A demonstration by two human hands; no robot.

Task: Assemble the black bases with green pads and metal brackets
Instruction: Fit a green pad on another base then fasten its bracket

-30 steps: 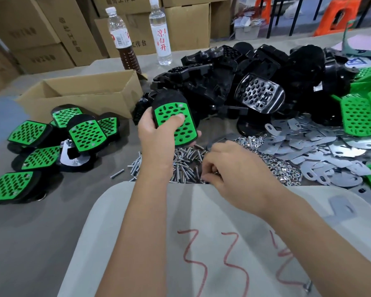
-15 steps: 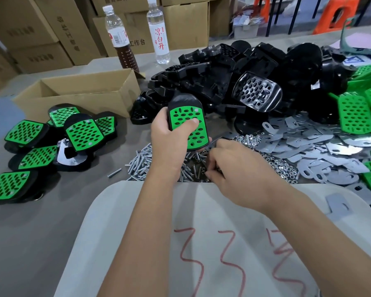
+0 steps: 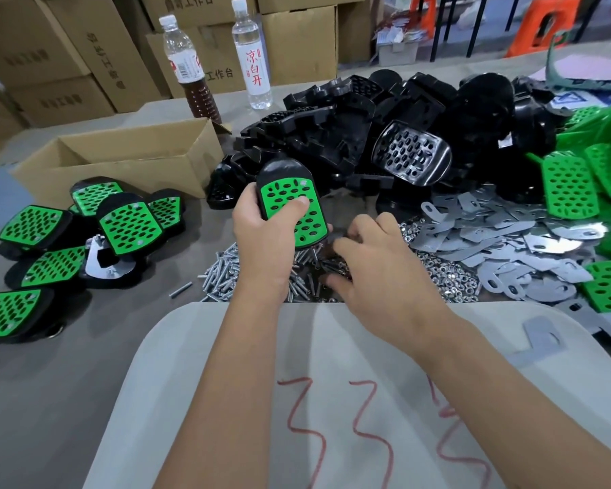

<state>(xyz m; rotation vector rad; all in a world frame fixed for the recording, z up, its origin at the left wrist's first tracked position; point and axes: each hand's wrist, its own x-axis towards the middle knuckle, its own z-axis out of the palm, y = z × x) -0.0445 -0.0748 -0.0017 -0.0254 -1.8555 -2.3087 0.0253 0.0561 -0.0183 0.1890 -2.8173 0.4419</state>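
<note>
At the middle of the head view, a black plastic base fitted with a perforated green pad (image 3: 287, 205) is gripped upright in the left hand (image 3: 266, 234), the thumb pressed across the pad's face and the fingers (image 3: 327, 228) curled behind it. Just to its right, the right hand (image 3: 378, 262) is lowered onto a heap of silver screws (image 3: 223, 273) on the grey tabletop (image 3: 50, 382); its fingers are bent down into the heap, and whether anything is pinched cannot be told. A pile of flat metal brackets (image 3: 501, 241) and small nuts (image 3: 448, 277) is spread to the right, loose green pads (image 3: 568, 185) beyond it. Bare black bases (image 3: 332, 135) are heaped behind. Finished green-padded bases (image 3: 127, 224) are laid at the left, near an open cardboard box (image 3: 120, 160) and two plastic bottles (image 3: 254, 61).
</note>
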